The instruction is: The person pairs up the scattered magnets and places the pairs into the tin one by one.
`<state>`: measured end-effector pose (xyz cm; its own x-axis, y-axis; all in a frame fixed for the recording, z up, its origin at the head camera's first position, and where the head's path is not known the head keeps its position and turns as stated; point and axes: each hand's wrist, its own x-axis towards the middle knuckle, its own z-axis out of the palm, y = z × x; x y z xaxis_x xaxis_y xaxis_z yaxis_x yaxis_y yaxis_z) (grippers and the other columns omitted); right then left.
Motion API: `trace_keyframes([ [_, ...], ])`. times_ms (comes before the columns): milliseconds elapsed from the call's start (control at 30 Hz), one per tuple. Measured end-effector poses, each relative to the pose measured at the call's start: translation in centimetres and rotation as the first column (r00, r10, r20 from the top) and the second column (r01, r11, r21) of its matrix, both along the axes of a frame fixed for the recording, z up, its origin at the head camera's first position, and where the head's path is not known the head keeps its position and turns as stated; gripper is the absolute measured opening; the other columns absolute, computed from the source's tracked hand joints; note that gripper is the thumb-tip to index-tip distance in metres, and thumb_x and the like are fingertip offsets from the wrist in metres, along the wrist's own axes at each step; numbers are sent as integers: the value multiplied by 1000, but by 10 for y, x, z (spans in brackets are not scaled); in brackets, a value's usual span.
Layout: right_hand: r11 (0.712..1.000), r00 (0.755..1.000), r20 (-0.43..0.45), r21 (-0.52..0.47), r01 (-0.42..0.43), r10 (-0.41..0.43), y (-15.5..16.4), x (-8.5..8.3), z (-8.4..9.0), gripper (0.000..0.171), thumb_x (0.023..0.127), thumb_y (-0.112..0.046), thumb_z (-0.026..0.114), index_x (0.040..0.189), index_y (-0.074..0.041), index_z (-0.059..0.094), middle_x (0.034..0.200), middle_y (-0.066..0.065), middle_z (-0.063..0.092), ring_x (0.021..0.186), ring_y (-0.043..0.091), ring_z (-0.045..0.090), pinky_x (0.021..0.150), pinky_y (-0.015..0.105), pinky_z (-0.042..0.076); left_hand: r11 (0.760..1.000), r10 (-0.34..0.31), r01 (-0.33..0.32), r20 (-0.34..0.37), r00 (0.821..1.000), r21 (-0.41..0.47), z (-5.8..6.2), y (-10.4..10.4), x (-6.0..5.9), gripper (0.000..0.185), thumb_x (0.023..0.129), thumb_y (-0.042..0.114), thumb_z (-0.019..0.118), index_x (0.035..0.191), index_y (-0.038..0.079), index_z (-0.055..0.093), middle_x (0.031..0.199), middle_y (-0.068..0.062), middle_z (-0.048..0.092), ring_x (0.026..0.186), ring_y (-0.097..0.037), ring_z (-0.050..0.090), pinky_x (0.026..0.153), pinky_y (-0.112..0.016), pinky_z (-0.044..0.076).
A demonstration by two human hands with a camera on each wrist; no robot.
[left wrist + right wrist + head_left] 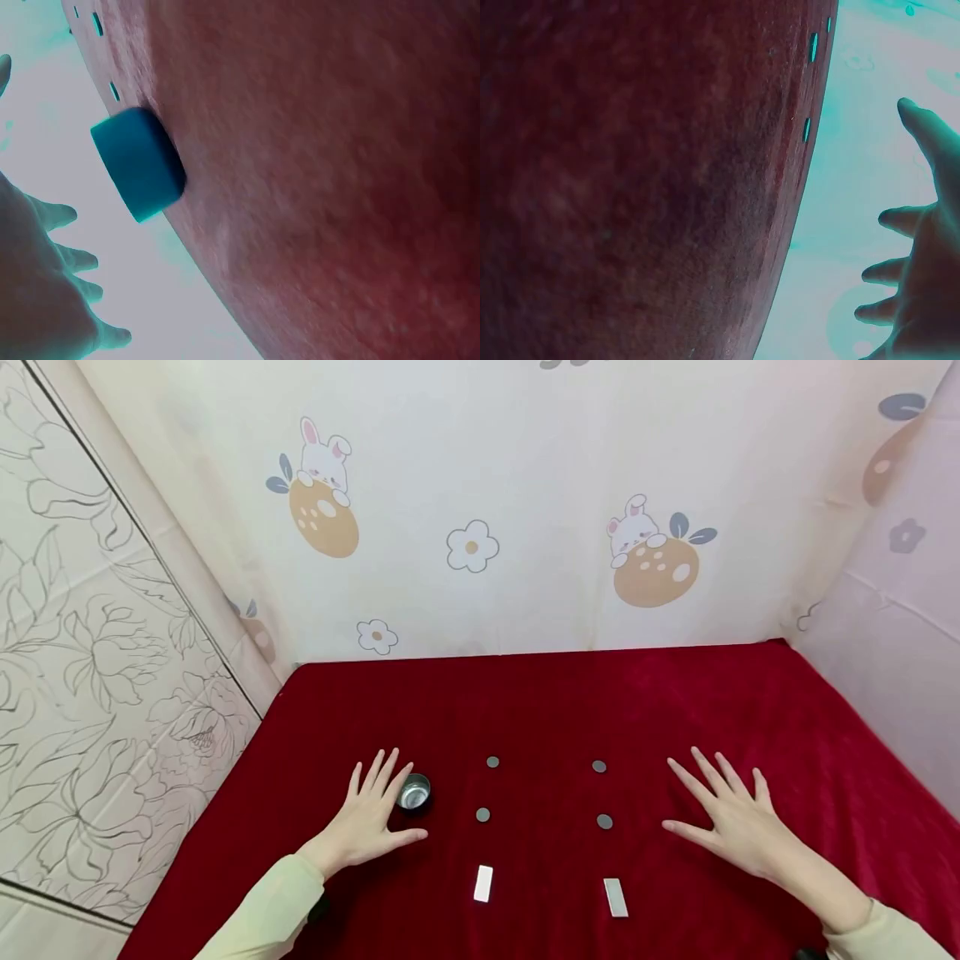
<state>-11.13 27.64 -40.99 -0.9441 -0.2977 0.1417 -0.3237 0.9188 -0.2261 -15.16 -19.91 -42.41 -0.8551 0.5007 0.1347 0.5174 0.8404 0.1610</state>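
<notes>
Both my hands are flat on the red cloth (540,710) right now, fingers spread apart and holding nothing. My left hand (372,817) sits in the lower left of the frame, with the little metal cup (414,792) just beside my index finger; I can't tell if skin is actually touching it. My right hand (731,817) is lower right, well apart from everything.

Between my hands there are four round discs in two columns, upper left disc (492,762), lower left disc (483,815), upper right disc (599,767), lower right disc (604,821), and below them a left white strip (483,883) and a right white strip (616,897).

My take: those discs lie flat on soft cloth, so I'd pinch at the edge with fingertips rather than scoop, and keep the cup steady so it doesn't tip.
</notes>
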Motion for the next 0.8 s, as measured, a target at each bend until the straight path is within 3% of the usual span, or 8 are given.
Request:
trace_keyframes([
  [200, 999, 999, -13, -15, -38, 38, -5, 4, 0, 79, 80, -49, 56, 142, -18, 19, 145, 18, 12, 130, 41, 6, 95, 63, -9, 999, -50, 50, 23, 998, 11, 1, 7, 3, 89, 77, 63, 49, 140, 7, 23, 146, -16, 10, 133, -33, 4, 103, -52, 4],
  [567, 988, 989, -55, -67, -139, 136, -16, 11, -1, 72, 80, -44, 60, 139, -17, 29, 140, 18, 26, 133, 26, 10, 103, 50, -8, 990, -138, 137, 35, 990, 46, 3, 19, 10, 81, 79, 55, 55, 138, 6, 28, 146, -13, 12, 134, -29, 8, 106, -44, 9],
  [667, 980, 982, -85, -92, -176, 168, -19, 13, -2, 69, 79, -41, 62, 137, -15, 34, 138, 17, 30, 133, 21, 13, 104, 47, -6, 983, -175, 172, 39, 984, 67, 4, 24, 12, 79, 79, 52, 57, 137, 6, 30, 146, -12, 13, 134, -28, 10, 106, -43, 13],
  [800, 969, 973, -112, -121, -213, 200, -22, 13, -2, 65, 77, -38, 65, 133, -13, 40, 135, 15, 35, 129, 23, 22, 106, 41, -4, 973, -212, 206, 52, 976, 100, 5, 31, 15, 76, 79, 49, 59, 136, 7, 32, 146, -9, 15, 134, -25, 13, 103, -43, 22],
])
